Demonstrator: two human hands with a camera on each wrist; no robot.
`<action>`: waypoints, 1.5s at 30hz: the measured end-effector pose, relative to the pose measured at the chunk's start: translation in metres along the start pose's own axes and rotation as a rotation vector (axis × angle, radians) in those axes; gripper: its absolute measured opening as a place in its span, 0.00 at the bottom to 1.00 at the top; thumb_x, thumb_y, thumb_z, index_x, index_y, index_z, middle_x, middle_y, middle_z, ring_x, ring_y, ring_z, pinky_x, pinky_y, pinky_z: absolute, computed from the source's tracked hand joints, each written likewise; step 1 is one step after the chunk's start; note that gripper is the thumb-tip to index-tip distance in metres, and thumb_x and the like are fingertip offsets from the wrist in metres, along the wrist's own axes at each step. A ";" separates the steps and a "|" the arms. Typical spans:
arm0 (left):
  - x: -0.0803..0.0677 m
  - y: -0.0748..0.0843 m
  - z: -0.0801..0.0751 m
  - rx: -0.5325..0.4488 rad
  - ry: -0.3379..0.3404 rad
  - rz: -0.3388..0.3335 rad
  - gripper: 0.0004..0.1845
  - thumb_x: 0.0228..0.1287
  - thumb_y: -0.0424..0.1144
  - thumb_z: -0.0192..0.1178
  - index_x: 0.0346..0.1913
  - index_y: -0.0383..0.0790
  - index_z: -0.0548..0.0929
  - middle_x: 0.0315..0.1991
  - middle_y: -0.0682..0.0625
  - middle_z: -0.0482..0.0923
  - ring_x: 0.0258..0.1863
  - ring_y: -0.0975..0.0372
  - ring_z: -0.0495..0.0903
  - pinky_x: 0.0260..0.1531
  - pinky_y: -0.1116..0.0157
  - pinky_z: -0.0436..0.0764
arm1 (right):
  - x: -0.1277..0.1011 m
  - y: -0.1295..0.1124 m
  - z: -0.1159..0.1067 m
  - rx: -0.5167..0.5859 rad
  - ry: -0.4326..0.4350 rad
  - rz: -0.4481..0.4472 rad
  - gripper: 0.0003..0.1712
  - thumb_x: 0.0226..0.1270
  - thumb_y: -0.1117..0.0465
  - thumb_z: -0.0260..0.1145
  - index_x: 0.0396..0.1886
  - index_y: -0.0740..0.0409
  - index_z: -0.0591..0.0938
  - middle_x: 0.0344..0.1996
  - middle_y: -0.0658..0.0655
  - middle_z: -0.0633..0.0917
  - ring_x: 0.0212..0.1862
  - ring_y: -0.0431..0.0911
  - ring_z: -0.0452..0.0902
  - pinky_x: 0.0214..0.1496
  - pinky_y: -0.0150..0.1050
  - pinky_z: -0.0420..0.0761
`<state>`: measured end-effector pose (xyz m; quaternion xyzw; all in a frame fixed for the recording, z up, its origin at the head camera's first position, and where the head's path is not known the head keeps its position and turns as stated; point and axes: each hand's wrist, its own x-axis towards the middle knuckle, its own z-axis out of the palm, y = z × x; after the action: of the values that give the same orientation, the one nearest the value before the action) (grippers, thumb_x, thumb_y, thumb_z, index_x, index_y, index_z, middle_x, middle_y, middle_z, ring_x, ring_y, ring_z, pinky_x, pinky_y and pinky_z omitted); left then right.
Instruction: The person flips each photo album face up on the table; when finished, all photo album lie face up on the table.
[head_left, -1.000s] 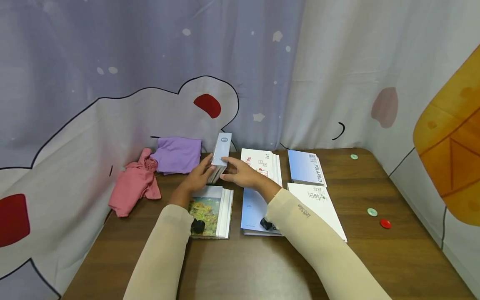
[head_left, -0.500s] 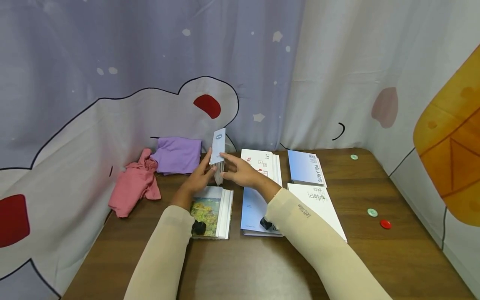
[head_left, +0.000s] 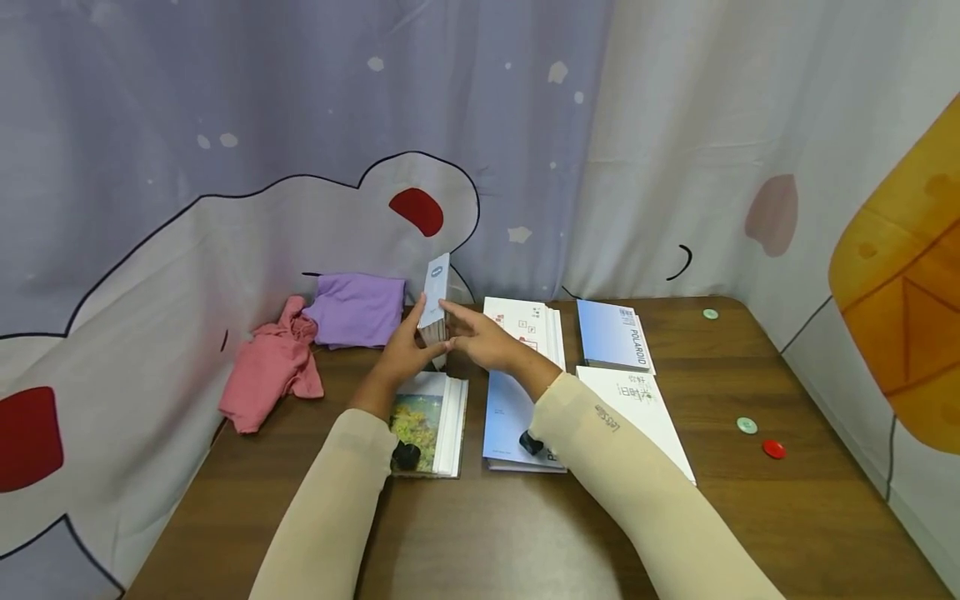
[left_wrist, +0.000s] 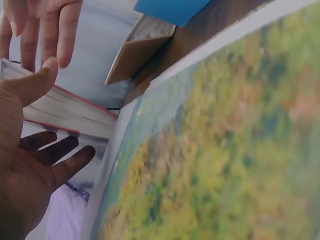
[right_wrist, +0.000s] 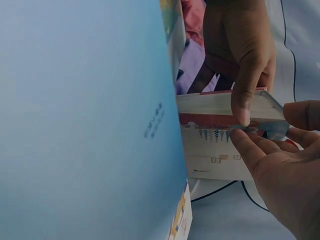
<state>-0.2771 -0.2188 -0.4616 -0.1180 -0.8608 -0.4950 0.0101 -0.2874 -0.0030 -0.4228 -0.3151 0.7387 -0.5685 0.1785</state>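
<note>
A thick book with a pale blue spine (head_left: 435, 292) stands on edge, slightly tilted, between my hands behind the album with a painted landscape cover (head_left: 417, 423). My left hand (head_left: 397, 354) holds it from the left; in the left wrist view its thumb (left_wrist: 37, 85) lies across the page edges (left_wrist: 70, 110), fingers on the far side. My right hand (head_left: 486, 340) holds the book from the right, its fingertips (right_wrist: 245, 142) against the cartoon-printed cover (right_wrist: 210, 150) in the right wrist view. The two thumbs come close together in the head view.
Left of the hands lie a crumpled pink cloth (head_left: 270, 367) and a folded purple cloth (head_left: 360, 310). To the right are a white book (head_left: 517, 315), blue albums (head_left: 506, 425) (head_left: 606, 329) and a white book (head_left: 637, 417). Green (head_left: 746, 425) and red (head_left: 773, 449) discs lie farther right.
The book has turned more upright and its spine now faces further to the right. My left hand has shifted slightly right and lower along the book; my right hand has barely moved.
</note>
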 end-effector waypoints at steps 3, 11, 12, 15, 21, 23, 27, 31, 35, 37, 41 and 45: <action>0.002 0.001 0.001 0.011 0.014 0.024 0.58 0.75 0.39 0.72 0.91 0.47 0.38 0.92 0.42 0.43 0.88 0.42 0.55 0.79 0.39 0.71 | 0.001 -0.001 0.000 0.032 -0.007 -0.036 0.42 0.85 0.74 0.50 0.92 0.55 0.49 0.90 0.61 0.56 0.88 0.58 0.58 0.83 0.53 0.72; 0.001 0.005 0.002 0.014 0.014 0.018 0.59 0.73 0.36 0.73 0.91 0.42 0.39 0.91 0.38 0.42 0.86 0.38 0.57 0.77 0.38 0.72 | 0.004 0.000 0.002 -0.171 0.090 -0.036 0.37 0.89 0.59 0.58 0.90 0.46 0.59 0.80 0.63 0.74 0.71 0.54 0.83 0.67 0.43 0.86; 0.000 0.006 0.001 0.017 0.009 0.018 0.60 0.72 0.37 0.73 0.91 0.43 0.39 0.91 0.37 0.42 0.86 0.38 0.57 0.78 0.38 0.72 | 0.004 0.000 0.003 -0.188 0.105 -0.032 0.36 0.89 0.57 0.59 0.90 0.44 0.60 0.80 0.63 0.75 0.69 0.54 0.85 0.65 0.43 0.87; -0.001 0.006 0.001 -0.019 -0.009 0.020 0.61 0.72 0.37 0.73 0.91 0.46 0.37 0.91 0.38 0.42 0.86 0.38 0.59 0.77 0.37 0.73 | 0.006 -0.002 0.006 -0.209 0.120 -0.024 0.36 0.89 0.52 0.59 0.89 0.41 0.60 0.86 0.59 0.67 0.73 0.56 0.82 0.66 0.47 0.87; -0.003 0.006 0.002 -0.129 -0.021 0.051 0.63 0.72 0.29 0.72 0.91 0.50 0.32 0.90 0.36 0.45 0.83 0.39 0.65 0.74 0.40 0.76 | 0.008 -0.003 0.007 -0.270 0.086 0.013 0.36 0.91 0.51 0.55 0.90 0.35 0.56 0.87 0.57 0.64 0.79 0.58 0.74 0.74 0.52 0.82; -0.003 0.006 0.002 -0.133 -0.012 0.051 0.63 0.72 0.29 0.71 0.91 0.49 0.32 0.90 0.35 0.46 0.81 0.39 0.67 0.74 0.41 0.77 | 0.009 -0.002 0.007 -0.266 0.074 0.026 0.35 0.92 0.53 0.53 0.90 0.34 0.56 0.83 0.60 0.71 0.73 0.57 0.80 0.70 0.50 0.83; -0.003 0.006 0.000 -0.156 0.006 0.026 0.60 0.75 0.31 0.69 0.91 0.49 0.33 0.90 0.36 0.45 0.81 0.39 0.66 0.75 0.39 0.76 | 0.011 0.000 0.007 -0.254 0.050 0.046 0.35 0.93 0.59 0.49 0.90 0.32 0.56 0.81 0.63 0.73 0.59 0.55 0.83 0.61 0.44 0.80; -0.002 0.005 -0.002 -0.122 0.038 0.005 0.52 0.82 0.36 0.64 0.91 0.47 0.37 0.91 0.36 0.42 0.86 0.38 0.59 0.79 0.38 0.70 | 0.011 0.001 0.006 -0.257 0.037 0.059 0.35 0.93 0.61 0.49 0.90 0.31 0.57 0.87 0.61 0.64 0.64 0.56 0.81 0.65 0.46 0.80; 0.001 0.004 -0.001 -0.110 0.076 0.002 0.48 0.84 0.37 0.61 0.91 0.45 0.40 0.89 0.34 0.47 0.85 0.39 0.60 0.80 0.40 0.69 | 0.012 0.003 0.006 -0.261 0.034 0.052 0.34 0.93 0.60 0.48 0.90 0.35 0.58 0.88 0.60 0.62 0.87 0.56 0.59 0.86 0.53 0.68; 0.001 0.003 0.000 -0.122 0.093 0.009 0.48 0.83 0.36 0.61 0.91 0.45 0.42 0.87 0.32 0.55 0.81 0.39 0.67 0.78 0.40 0.72 | 0.011 0.003 0.005 -0.254 0.029 0.049 0.34 0.92 0.60 0.49 0.90 0.37 0.58 0.88 0.60 0.61 0.89 0.56 0.55 0.89 0.56 0.62; 0.000 0.002 0.000 -0.152 0.126 -0.002 0.46 0.84 0.37 0.61 0.91 0.43 0.45 0.82 0.30 0.65 0.75 0.38 0.75 0.75 0.42 0.76 | 0.011 0.006 0.004 -0.262 0.000 0.043 0.36 0.90 0.65 0.50 0.91 0.42 0.57 0.87 0.61 0.62 0.88 0.57 0.57 0.87 0.56 0.65; 0.000 0.002 -0.002 -0.167 0.164 -0.051 0.42 0.85 0.39 0.59 0.90 0.42 0.50 0.81 0.31 0.68 0.74 0.43 0.75 0.75 0.46 0.76 | 0.012 0.011 0.005 -0.301 -0.023 0.061 0.40 0.87 0.67 0.54 0.91 0.45 0.57 0.85 0.64 0.66 0.87 0.57 0.60 0.85 0.55 0.70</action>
<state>-0.2765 -0.2196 -0.4586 -0.0554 -0.8155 -0.5732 0.0579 -0.2960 -0.0125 -0.4335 -0.3225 0.8226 -0.4420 0.1550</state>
